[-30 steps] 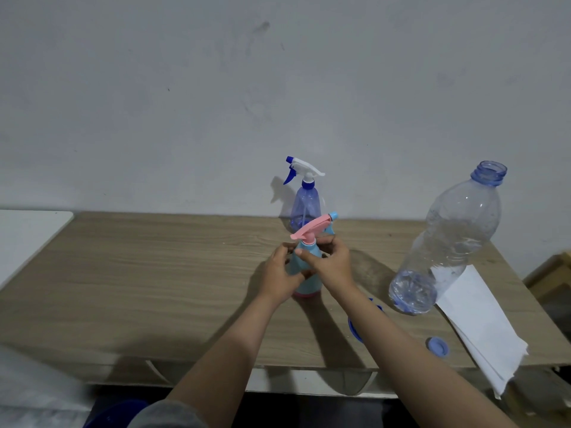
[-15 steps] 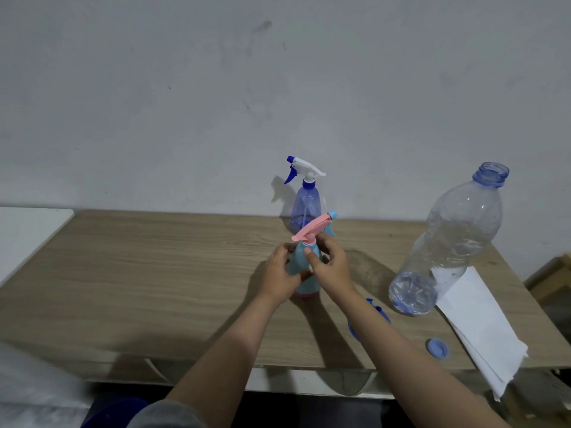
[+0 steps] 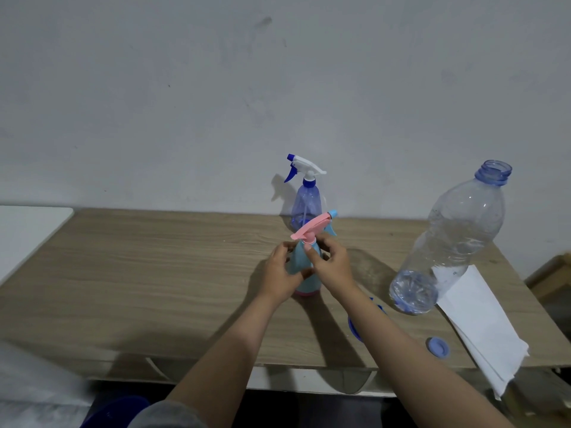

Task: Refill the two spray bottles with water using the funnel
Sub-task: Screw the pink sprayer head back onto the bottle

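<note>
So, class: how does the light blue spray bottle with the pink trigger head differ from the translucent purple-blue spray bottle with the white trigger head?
The light blue spray bottle with the pink trigger head looks opaque and is gripped by both hands; the translucent purple-blue spray bottle with the white trigger head is see-through, stands untouched and sits farther back by the wall. Both stand upright on the wooden table.

We see the right forearm (image 3: pixel 398 344) hiding most of the blue funnel (image 3: pixel 355 327); both hands cover much of the teal spray bottle (image 3: pixel 304 282).

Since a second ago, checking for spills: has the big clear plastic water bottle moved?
No. The big clear plastic water bottle keeps its place, its base by the white paper sheets and its open neck up against the wall.
</note>
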{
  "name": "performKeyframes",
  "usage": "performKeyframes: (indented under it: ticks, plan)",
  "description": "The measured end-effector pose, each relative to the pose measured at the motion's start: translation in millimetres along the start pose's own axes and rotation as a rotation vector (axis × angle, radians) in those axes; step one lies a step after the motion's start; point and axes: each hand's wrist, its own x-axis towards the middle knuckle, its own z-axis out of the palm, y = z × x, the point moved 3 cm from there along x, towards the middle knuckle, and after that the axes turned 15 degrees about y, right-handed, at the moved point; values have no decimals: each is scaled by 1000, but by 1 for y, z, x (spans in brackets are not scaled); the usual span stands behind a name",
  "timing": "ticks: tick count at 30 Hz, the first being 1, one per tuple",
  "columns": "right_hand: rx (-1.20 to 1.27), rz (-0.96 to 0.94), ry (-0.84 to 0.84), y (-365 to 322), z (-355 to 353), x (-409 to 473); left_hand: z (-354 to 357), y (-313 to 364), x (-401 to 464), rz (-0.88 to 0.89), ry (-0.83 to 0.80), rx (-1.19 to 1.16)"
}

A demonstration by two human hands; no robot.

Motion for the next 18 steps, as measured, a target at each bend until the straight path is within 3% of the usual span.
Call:
performKeyframes:
  ticks: [6,12,18]
  plan:
    - [62,97,170,-5,6,-6,-3,5,-1,41,3,14]
    - [31,-3,-7,0,3,-1,-2,3,-1,-8,6,-11]
    - [-22,23,57,0,0,2,1,-1,0,-3,17,-38]
